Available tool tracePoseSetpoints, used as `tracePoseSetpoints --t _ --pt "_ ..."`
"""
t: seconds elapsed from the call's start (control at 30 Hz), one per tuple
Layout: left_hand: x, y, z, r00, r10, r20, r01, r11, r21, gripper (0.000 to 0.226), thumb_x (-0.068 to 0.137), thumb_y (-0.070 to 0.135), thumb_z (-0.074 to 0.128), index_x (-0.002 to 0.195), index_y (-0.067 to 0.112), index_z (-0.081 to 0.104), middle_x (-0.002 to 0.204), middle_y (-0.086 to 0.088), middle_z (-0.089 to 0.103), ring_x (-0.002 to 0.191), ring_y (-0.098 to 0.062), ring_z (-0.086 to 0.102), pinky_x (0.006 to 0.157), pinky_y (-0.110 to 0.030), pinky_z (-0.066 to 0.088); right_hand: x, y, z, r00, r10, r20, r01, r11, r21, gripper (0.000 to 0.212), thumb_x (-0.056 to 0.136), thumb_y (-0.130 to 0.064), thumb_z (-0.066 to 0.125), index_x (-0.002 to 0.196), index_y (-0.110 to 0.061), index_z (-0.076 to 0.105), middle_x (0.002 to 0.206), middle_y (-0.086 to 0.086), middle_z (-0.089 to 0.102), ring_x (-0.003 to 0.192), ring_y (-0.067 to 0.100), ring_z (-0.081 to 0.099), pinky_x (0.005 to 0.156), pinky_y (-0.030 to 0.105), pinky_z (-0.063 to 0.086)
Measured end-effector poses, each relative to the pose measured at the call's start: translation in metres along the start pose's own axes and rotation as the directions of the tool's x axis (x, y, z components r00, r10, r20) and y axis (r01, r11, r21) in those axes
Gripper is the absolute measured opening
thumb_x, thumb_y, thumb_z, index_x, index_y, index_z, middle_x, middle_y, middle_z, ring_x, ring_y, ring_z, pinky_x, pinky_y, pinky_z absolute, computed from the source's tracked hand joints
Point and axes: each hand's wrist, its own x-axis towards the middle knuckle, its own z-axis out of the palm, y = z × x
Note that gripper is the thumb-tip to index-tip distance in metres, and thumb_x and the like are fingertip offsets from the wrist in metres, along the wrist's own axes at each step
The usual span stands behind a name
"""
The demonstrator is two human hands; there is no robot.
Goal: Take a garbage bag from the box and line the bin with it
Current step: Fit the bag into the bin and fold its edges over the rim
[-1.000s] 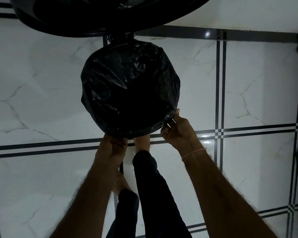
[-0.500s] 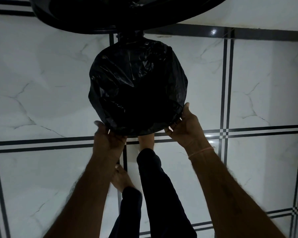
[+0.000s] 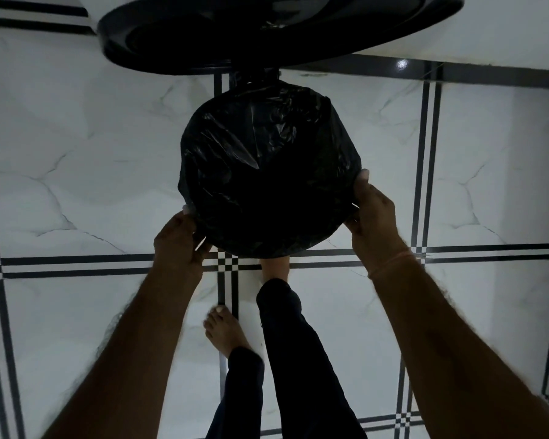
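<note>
Black garbage bag (image 3: pixel 267 166) draped over pedal bin (image 3: pixel 301 245) mouth, below raised lid (image 3: pixel 267 30); left hand (image 3: pixel 179 240) and right hand (image 3: pixel 373 213) pinch film at near rim, either side; risk: thin film tears if overstretched; far edge may slip into bin; foot off pedal drops lid.

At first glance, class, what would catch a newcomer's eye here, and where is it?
The crinkled black garbage bag fills the centre, stretched over the round bin. The left hand and right hand grip its edge at the near left and right. Above, the bin's black lid stands open over pale marbled floor tiles.
</note>
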Motion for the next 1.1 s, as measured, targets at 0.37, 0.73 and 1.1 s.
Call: tracePoseSetpoints --t 0.37,0.73,1.1 --pt "0.004 0.022 0.007 0.993 0.108 -0.057 -0.103 0.991 0.086 0.015 0.095 0.028 0.07 0.09 0.014 0.072 0.087 0.0 0.079 0.079 -0.012 0.077 0.068 -0.028 0.062 0.012 -0.012 0.011 0.984 -0.039 -0.172 0.025 0.997 -0.08 0.017 0.098 -0.025 0.067 0.092 -0.009 0.068 0.088 0.012 0.066 0.085 0.026 0.064 0.066 0.034 0.059" --pt "-0.003 0.02 0.029 0.974 0.062 -0.218 -0.034 0.991 0.126 0.027 0.101 0.031 0.06 0.076 0.022 0.062 0.082 0.001 0.063 0.08 -0.014 0.063 0.076 -0.028 0.055 0.014 -0.031 0.011 0.978 0.191 -0.085 -0.202 0.967 -0.153 0.043 0.096 -0.049 0.063 0.101 -0.007 0.066 0.11 0.013 0.073 0.105 0.027 0.067 0.093 0.044 0.058" --pt "0.028 0.063 0.057 0.876 0.477 0.067 -0.464 0.8 0.381 0.031 0.095 0.047 0.064 0.083 0.019 0.068 0.078 0.0 0.07 0.075 -0.016 0.069 0.07 -0.029 0.058 0.048 -0.066 0.064 0.956 -0.281 0.088 0.291 0.858 -0.424 0.034 0.094 -0.048 0.06 0.076 -0.02 0.068 0.076 -0.003 0.068 0.079 0.019 0.065 0.08 0.037 0.058"
